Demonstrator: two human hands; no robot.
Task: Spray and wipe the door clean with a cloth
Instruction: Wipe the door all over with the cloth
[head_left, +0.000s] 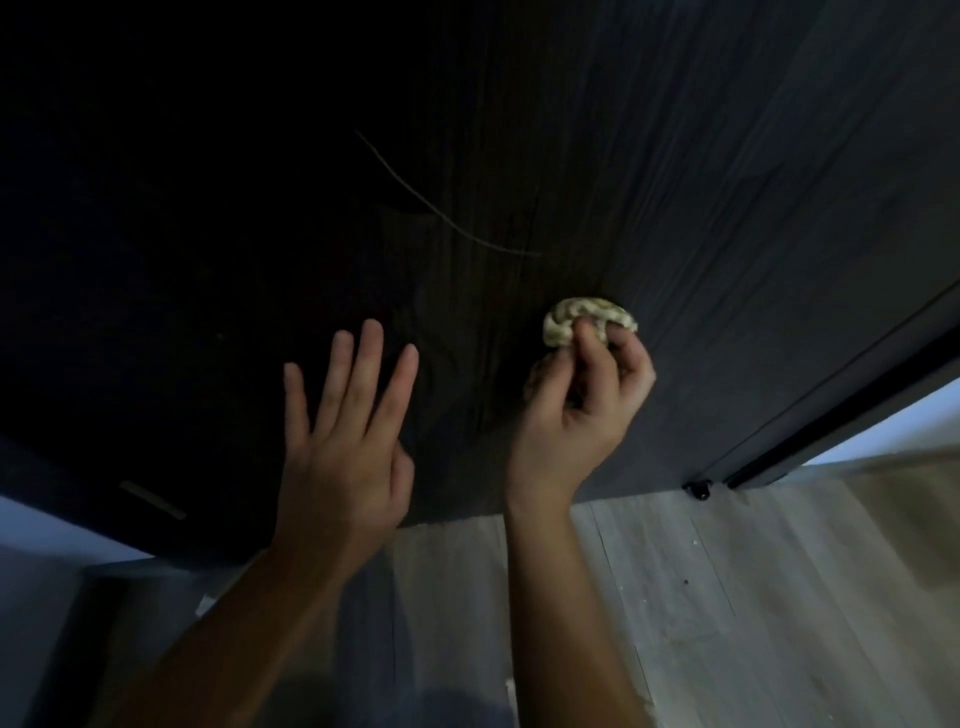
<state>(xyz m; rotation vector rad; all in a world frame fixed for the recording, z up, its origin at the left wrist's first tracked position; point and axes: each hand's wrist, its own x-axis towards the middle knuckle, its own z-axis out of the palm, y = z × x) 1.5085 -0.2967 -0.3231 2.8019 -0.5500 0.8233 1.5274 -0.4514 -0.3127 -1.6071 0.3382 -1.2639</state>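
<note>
A dark wood-grain door (649, 156) fills the upper view, its lower edge just above the floor. My right hand (579, 405) grips a bunched pale patterned cloth (571, 317) and holds it against the door's lower part. My left hand (345, 431) is spread with straight fingers, held at the door surface to the left of the cloth; whether it touches the door is unclear. No spray bottle is in view.
Light grey wood-plank floor (727, 597) lies below the door. A black hinge or stop (698, 490) sits at the door's lower right corner beside the dark frame (841, 405). A thin curved scratch or thread (441, 213) marks the door. The left side is very dark.
</note>
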